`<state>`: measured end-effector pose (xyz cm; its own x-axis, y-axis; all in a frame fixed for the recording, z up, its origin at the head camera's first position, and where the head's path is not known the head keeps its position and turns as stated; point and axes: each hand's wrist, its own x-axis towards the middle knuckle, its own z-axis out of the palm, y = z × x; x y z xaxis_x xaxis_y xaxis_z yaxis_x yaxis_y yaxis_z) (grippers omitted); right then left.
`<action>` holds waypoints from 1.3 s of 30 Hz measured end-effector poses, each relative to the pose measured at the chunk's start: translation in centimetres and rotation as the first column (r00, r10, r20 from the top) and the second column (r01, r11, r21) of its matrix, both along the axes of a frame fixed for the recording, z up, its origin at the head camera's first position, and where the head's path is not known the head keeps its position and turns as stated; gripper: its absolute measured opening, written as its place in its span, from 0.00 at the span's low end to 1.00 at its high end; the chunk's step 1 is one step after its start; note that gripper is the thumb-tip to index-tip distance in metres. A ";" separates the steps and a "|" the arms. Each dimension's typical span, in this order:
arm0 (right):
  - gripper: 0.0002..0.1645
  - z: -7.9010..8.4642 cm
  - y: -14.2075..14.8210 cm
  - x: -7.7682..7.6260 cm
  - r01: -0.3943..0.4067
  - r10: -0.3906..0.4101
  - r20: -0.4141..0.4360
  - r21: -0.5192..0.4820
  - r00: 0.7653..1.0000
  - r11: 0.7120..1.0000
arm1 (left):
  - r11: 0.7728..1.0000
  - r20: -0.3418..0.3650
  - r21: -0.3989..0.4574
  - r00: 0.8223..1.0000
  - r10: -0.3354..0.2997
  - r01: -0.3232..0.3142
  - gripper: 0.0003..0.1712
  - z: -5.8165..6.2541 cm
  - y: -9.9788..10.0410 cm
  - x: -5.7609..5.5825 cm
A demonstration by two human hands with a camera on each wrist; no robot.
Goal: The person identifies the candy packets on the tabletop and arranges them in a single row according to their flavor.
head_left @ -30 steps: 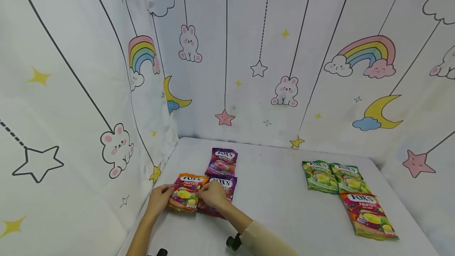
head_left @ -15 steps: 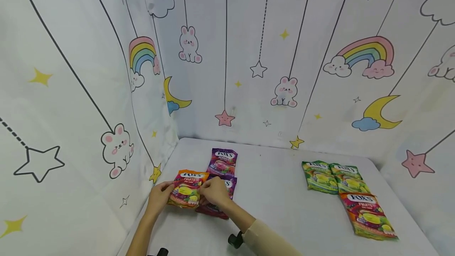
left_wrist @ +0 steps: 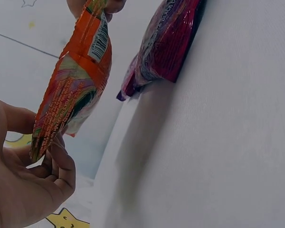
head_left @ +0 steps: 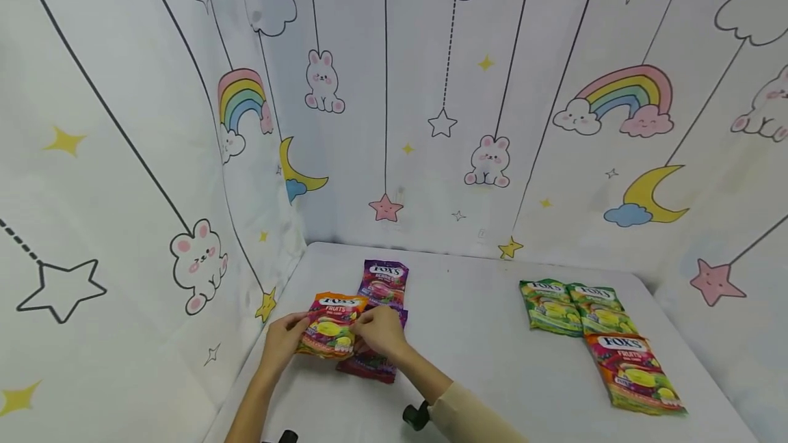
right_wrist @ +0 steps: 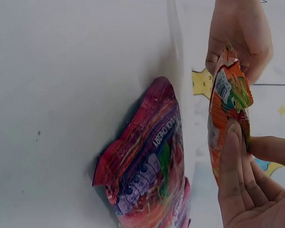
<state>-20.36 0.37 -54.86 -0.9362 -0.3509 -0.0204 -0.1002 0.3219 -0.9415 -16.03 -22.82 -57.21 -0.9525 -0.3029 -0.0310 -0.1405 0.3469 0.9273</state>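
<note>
One glossy orange-and-red plastic candy bag marked "FRUITS" (head_left: pixel 331 327) is held up off the white table (head_left: pixel 480 347), between the two hands. The left hand (head_left: pixel 285 337) pinches its left edge between thumb and fingers; the right hand (head_left: pixel 383 330) pinches the right edge the same way, fingers bent.

Two purple plastic bags lie just beside it: the far purple bag (head_left: pixel 383 282), marked "BERRIES", is beyond the right hand, and the near purple bag (head_left: pixel 369 366) is partly hidden by that hand and the held bag.

Well apart, on the table's right side, are three more: two green plastic bags side by side, the left green bag (head_left: pixel 550 310) and the right green bag (head_left: pixel 602 310), and nearer the person a second orange-and-red "FRUITS" bag (head_left: pixel 635 374). Six bags show altogether: two orange-and-red, two purple, two green.
</note>
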 end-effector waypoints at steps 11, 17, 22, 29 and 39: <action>0.09 0.5 1.2 -0.2 0.034 -0.032 -0.051 0.039 0.998 0.999 | 1.000 -0.019 -0.002 1.000 -0.014 0.014 0.23 0.0 1.2 -0.3; 0.09 0.7 1.8 -0.2 0.050 -0.046 -0.072 0.052 0.996 0.997 | 1.000 -0.034 0.009 0.999 -0.025 0.025 0.22 -0.1 1.6 -0.6; 0.09 0.5 2.4 -0.4 0.068 -0.062 -0.076 0.070 0.995 0.995 | 0.999 -0.033 0.016 0.999 -0.040 0.041 0.22 -0.2 2.0 -0.9; 0.09 0.3 3.2 -0.7 0.079 -0.074 -0.075 0.069 0.994 0.994 | 0.999 -0.030 0.015 0.998 -0.048 0.049 0.21 0.0 2.9 -1.1; 0.09 1.1 4.7 -1.1 0.061 -0.055 -0.100 0.064 0.993 0.996 | 0.997 -0.033 0.010 0.997 -0.071 0.071 0.20 0.4 4.2 -1.7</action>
